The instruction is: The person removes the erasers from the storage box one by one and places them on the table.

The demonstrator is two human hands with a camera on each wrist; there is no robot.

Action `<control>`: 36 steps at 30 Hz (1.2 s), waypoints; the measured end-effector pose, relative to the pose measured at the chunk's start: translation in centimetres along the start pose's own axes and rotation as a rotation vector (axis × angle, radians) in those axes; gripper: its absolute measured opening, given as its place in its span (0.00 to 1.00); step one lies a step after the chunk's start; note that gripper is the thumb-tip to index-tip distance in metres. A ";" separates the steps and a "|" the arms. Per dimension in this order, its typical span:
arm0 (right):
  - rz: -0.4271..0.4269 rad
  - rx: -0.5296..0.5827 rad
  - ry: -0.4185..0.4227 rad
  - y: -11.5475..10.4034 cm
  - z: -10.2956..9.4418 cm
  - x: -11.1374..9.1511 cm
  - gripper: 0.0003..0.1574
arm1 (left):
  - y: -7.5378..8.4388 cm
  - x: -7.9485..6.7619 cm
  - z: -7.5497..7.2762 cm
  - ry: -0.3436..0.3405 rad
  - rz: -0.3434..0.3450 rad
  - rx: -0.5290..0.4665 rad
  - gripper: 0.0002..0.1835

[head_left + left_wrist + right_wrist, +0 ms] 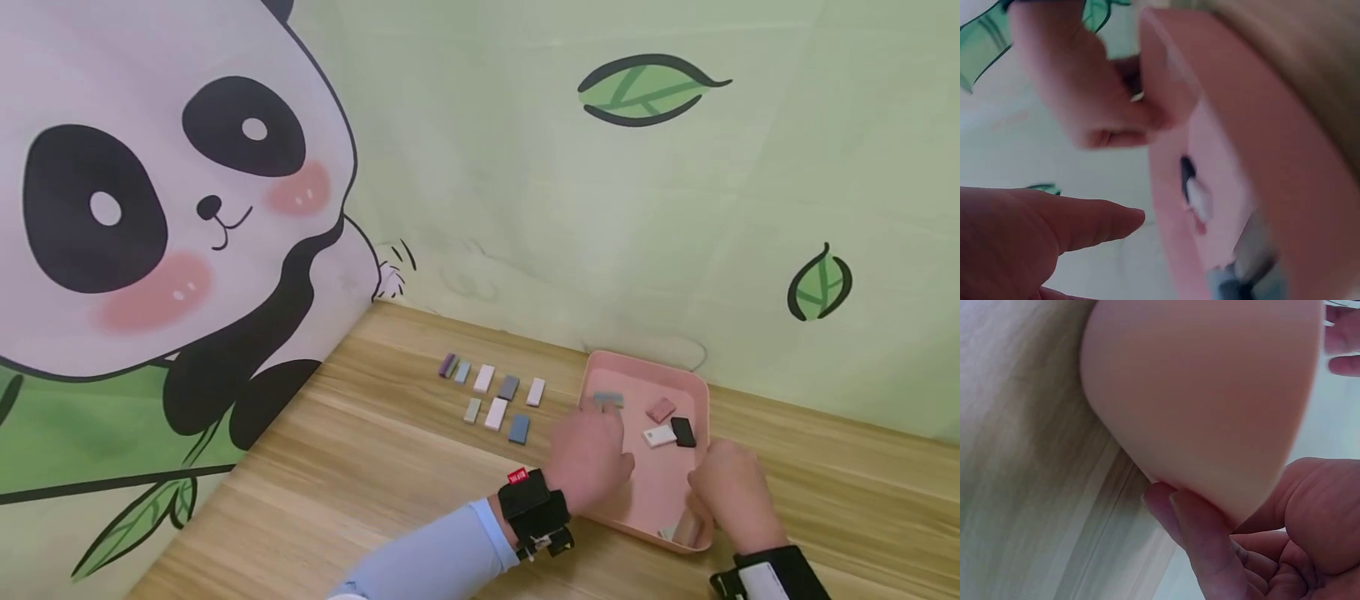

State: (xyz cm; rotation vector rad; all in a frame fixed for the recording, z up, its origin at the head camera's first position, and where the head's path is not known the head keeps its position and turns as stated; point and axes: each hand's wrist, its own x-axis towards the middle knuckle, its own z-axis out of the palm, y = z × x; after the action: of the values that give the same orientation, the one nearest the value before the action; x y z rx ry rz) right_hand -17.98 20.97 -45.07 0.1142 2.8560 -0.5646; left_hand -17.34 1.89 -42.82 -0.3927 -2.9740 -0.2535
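A shallow pink tray [637,508] sits on the wooden table, with small flat rectangular pieces inside. My right hand [738,492] grips its right side; in the right wrist view, fingers [1197,525] curl under the tray wall [1210,394]. Reaching over the tray's left side is my left hand [592,458], its fingertips close to a grey-blue piece [608,398]. The left thumb [1104,222] is straight in the left wrist view, while the other fingers are mostly hidden. Toward the tray's right lie a pink piece [661,409], a white piece [659,436] and a black piece [683,432].
Left of the tray, several more pieces lie in loose rows, among them a purple one [447,365], a white one [496,414] and a blue one [519,429]. A green backdrop [487,208] with a printed panda rises behind the table.
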 end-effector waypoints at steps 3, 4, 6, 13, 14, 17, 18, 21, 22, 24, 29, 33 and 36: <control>0.004 0.001 -0.002 0.0 0.1 0.1 0.08 | 0.7 -0.1 0.7 -0.076 -0.017 -0.015 0.22; 0.007 0.002 -0.004 -0.1 0.2 0.1 0.08 | 0.8 -0.2 0.9 -0.093 -0.015 -0.024 0.21; 0.012 0.005 -0.008 -0.1 0.2 0.0 0.08 | 0.8 -0.2 1.4 -0.103 0.002 -0.041 0.17; 0.008 0.018 0.006 -0.3 0.2 -0.1 0.08 | 0.7 -0.1 2.7 -0.071 0.029 -0.028 0.12; 0.008 0.020 0.010 -0.3 0.1 0.0 0.08 | 0.8 -0.1 2.9 -0.062 0.030 -0.019 0.11; 0.004 0.014 0.019 -0.3 0.1 0.0 0.08 | 0.9 0.0 3.1 -0.035 0.047 0.032 0.07; 0.002 0.010 0.020 -0.3 0.1 0.0 0.08 | 0.9 0.0 3.2 -0.025 0.054 0.050 0.06; 0.002 -0.001 0.019 -0.3 0.0 0.0 0.08 | 0.9 0.0 3.4 -0.002 0.068 0.101 0.04; 0.005 -0.001 0.016 -0.3 0.0 -0.1 0.08 | 0.9 0.0 3.5 0.006 0.071 0.116 0.04; 0.007 -0.006 0.010 -0.3 0.0 -0.1 0.09 | 0.9 0.1 3.6 0.015 0.073 0.134 0.04; 0.005 -0.012 0.005 -0.2 0.1 -0.1 0.09 | 0.9 0.2 3.8 0.010 0.074 0.151 0.04; -0.001 -0.002 0.016 -0.2 0.2 -0.1 0.08 | 1.0 0.1 4.0 -0.009 0.093 0.139 0.04; -0.007 -0.010 0.030 -0.1 0.3 -0.1 0.08 | 1.1 0.0 4.0 -0.032 0.143 0.117 0.05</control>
State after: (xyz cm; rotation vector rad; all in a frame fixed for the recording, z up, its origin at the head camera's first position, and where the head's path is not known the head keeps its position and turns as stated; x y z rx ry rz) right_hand -17.87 20.71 -45.29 0.1114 2.8895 -0.5539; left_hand -17.46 3.66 -46.61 -0.5962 -2.9554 -0.0579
